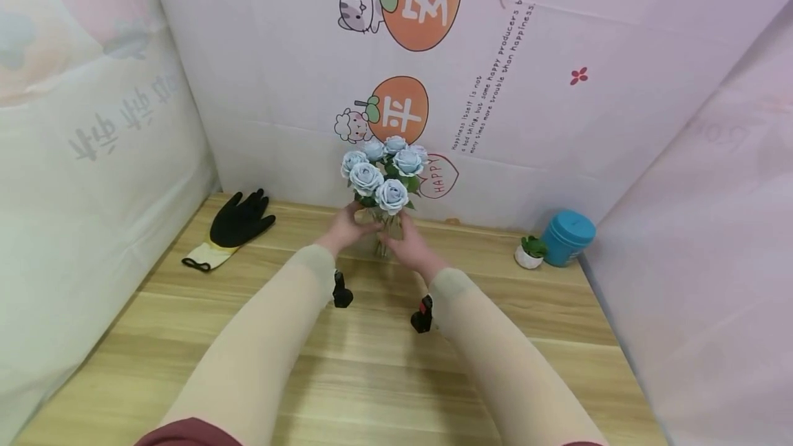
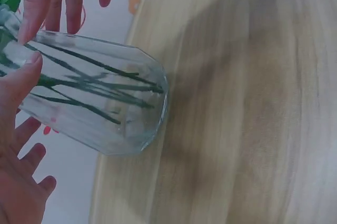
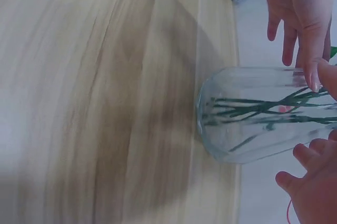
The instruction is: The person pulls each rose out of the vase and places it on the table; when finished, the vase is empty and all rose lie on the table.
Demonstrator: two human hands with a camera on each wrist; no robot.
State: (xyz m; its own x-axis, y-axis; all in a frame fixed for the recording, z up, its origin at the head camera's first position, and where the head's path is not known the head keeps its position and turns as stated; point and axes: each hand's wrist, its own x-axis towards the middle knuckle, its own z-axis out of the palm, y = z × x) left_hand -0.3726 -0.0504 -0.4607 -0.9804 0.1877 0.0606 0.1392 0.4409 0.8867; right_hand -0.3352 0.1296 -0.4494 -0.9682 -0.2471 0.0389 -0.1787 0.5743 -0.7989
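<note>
- Left hand and right hand grip the glass vase from opposite sides, centre of the head view.
- Pale blue roses top it.
- Black glove lies on the tabletop, centre left.

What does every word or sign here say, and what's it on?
"安": upper orange printed fruit
"平": lower orange printed fruit
"HAPPY": red-outlined heart
"Happiness itself is not a bad thing, but some happy producers bring many times more trouble than happiness.": white cloth back wall
Too faint or small to read: marks on the pale left cloth wall, pale right cloth wall and bright blue round tub.
</note>
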